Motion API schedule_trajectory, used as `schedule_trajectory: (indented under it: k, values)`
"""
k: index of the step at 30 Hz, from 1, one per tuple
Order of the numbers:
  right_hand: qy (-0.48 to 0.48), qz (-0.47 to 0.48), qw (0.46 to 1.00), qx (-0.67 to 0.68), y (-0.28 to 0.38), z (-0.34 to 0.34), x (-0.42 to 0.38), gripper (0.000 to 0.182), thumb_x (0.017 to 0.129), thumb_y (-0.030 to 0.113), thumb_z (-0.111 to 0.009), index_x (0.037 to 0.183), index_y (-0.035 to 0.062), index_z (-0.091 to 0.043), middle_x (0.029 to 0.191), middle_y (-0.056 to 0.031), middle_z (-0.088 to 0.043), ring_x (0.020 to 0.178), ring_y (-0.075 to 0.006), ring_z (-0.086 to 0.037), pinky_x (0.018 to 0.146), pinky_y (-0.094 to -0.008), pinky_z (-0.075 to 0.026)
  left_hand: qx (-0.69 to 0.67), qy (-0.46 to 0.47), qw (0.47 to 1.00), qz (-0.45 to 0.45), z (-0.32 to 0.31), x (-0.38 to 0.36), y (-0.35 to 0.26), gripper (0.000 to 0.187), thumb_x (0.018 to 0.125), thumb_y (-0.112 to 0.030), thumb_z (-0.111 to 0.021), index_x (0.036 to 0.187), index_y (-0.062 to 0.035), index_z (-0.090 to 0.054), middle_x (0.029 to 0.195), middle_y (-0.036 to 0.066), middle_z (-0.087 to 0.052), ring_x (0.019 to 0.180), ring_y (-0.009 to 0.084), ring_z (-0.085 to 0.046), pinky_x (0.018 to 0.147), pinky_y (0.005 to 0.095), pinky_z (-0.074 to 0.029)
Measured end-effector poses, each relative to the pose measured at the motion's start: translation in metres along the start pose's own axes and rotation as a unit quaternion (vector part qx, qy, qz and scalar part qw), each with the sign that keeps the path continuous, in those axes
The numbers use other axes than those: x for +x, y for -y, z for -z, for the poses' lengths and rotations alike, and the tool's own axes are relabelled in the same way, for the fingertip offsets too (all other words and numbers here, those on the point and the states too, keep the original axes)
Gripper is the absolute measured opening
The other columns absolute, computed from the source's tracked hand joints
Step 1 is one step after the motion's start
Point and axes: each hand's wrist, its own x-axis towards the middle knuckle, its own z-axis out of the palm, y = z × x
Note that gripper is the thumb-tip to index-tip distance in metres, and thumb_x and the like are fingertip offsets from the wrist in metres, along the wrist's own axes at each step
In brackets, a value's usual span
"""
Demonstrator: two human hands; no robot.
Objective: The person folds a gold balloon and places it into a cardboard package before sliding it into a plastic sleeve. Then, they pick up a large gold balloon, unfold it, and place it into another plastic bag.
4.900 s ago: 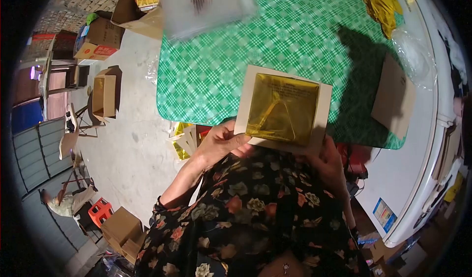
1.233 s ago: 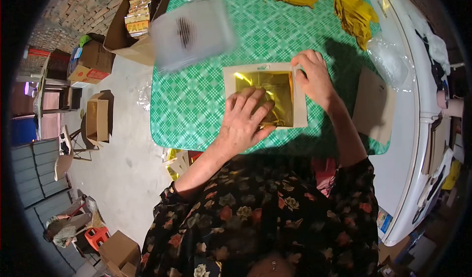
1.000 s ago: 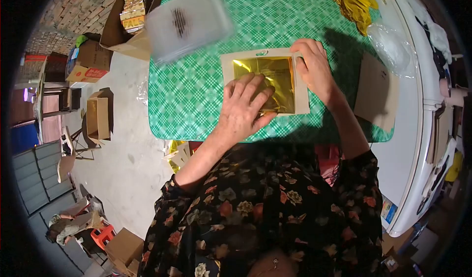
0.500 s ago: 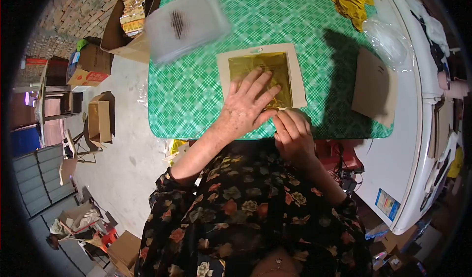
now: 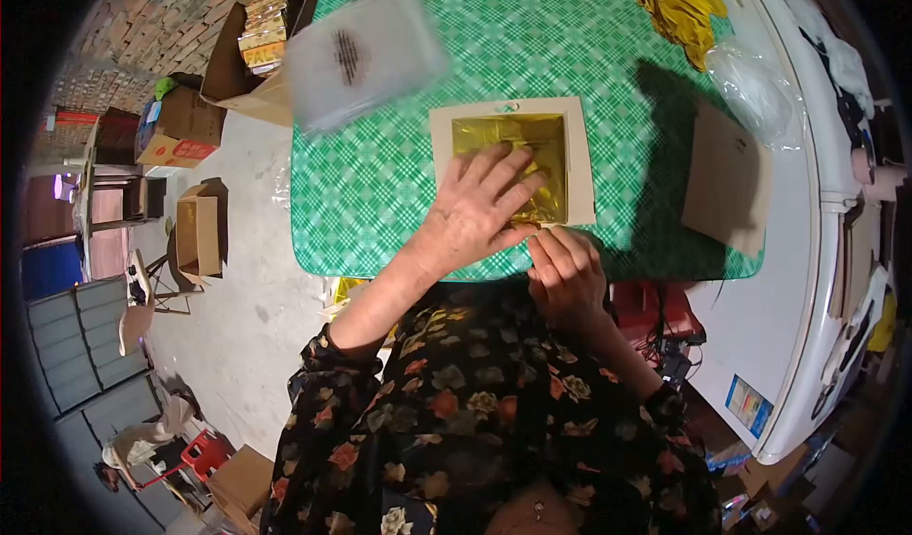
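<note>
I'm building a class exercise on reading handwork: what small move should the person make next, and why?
Probably, the right hand should smooth the lower edge of the gold film: it is right by that edge, the film looks creased nearby, and the left hand lies spread over it, apparently steadying it on the beige card.

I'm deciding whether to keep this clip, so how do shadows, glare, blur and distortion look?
Head view: a dark shadow falls across the right of the green tablecloth; head view: mild glints on the gold film; head view: the plastic stack looks blurred; head view: the edge of the white appliance bows, and the corners go black.
</note>
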Motion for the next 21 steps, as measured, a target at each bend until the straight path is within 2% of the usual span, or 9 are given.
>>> schedule_trajectory:
  k: [7,21]
  values:
    - [0.001,-0.002,1.0,0.001,0.001,0.003,0.004,0.026,0.103,0.02,-0.051,0.122,0.0058,-0.062,0.122,-0.0075,-0.061,0.117,-0.0233,-0.059,0.1,-0.0417,-0.052,0.002,0.028,0.999,-0.035,0.01,0.004,0.004,0.073,0.078,-0.042,-0.079,0.142,-0.0165,-0.057,0.145,0.008,-0.054,0.132,0.0317,-0.052,0.106,0.0496,-0.043]
    - [0.013,-0.01,1.0,0.007,0.0,0.004,0.005,0.025,0.096,0.017,-0.055,0.113,0.0042,-0.069,0.12,-0.0072,-0.064,0.115,-0.0236,-0.063,0.1,-0.0425,-0.053,-0.003,0.043,0.999,-0.02,0.005,0.0,0.007,0.074,0.076,-0.041,-0.081,0.142,-0.0169,-0.057,0.149,0.007,-0.052,0.135,0.0307,-0.05,0.104,0.0496,-0.041]
